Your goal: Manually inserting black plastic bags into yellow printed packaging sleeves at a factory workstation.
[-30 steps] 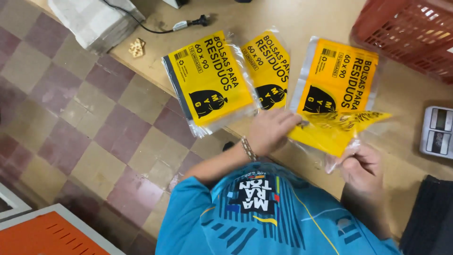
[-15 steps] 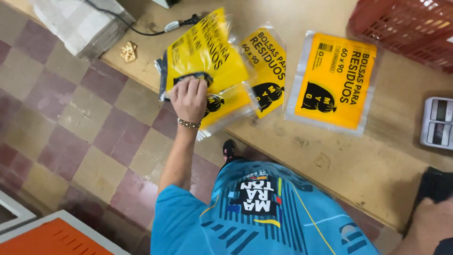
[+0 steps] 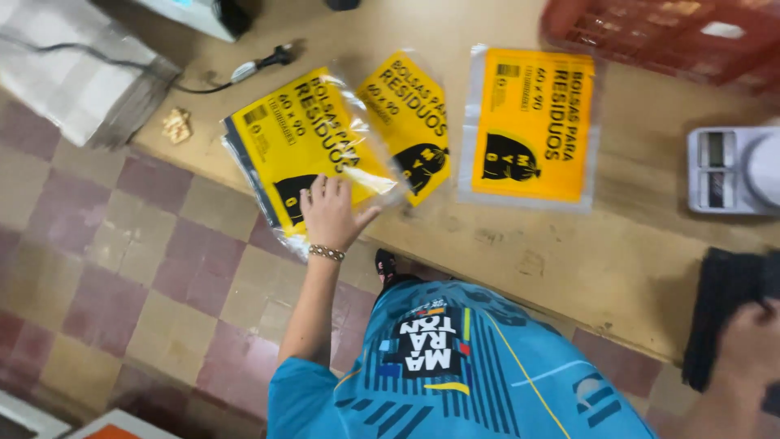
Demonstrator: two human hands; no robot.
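Note:
My left hand [image 3: 329, 213] lies flat with fingers spread on the near end of a stack of yellow packs in clear wrappers [image 3: 301, 138], which overhangs the left edge of the wooden table [image 3: 569, 252]. A second yellow pack [image 3: 414, 114] lies just right of the stack, partly under it. A third yellow pack [image 3: 528, 122] lies apart, farther right. My right hand [image 3: 751, 345] is blurred at the lower right edge, on a black bundle [image 3: 719, 284]; its grip is unclear.
A red plastic crate [image 3: 666, 32] stands at the back right, a grey device [image 3: 731, 167] below it. A pile of grey sheets [image 3: 73, 73], a black cable with plug [image 3: 260, 63] and a small beige piece [image 3: 176, 126] lie at left. Checkered floor tiles show below.
My left hand carried a yellow pack from the right leftward and laid it on the left stack. My right hand let go of it and dropped to the black bundle.

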